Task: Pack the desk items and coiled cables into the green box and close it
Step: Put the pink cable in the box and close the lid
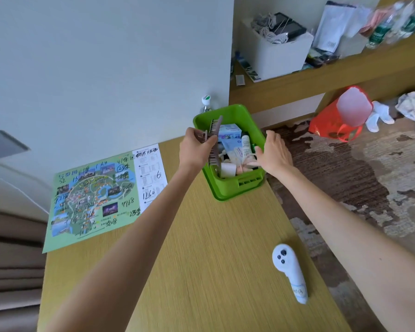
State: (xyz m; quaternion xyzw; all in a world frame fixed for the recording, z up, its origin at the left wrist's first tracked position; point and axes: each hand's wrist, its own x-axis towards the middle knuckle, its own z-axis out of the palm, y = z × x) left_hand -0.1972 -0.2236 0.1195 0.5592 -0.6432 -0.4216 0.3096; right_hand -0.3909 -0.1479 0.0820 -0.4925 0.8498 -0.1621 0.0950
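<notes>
The green box [235, 188] stands open at the far right of the wooden desk, holding tubes, a small carton and other white items. My left hand [197, 146] is over the box's left rim, shut on a large brown hair claw clip [213, 140] whose teeth hang into the box. My right hand [274, 153] is at the box's right rim, its fingers reaching in among a white tube and a pale strap; whether it grips them is unclear. No lid is in sight.
A white handheld controller [290, 271] lies on the desk near its right edge. A green map sheet [96, 195] covers the desk's left. A bottle [206, 104] stands behind the box. A red bag [338, 118] lies on the carpet; shelves hold clutter.
</notes>
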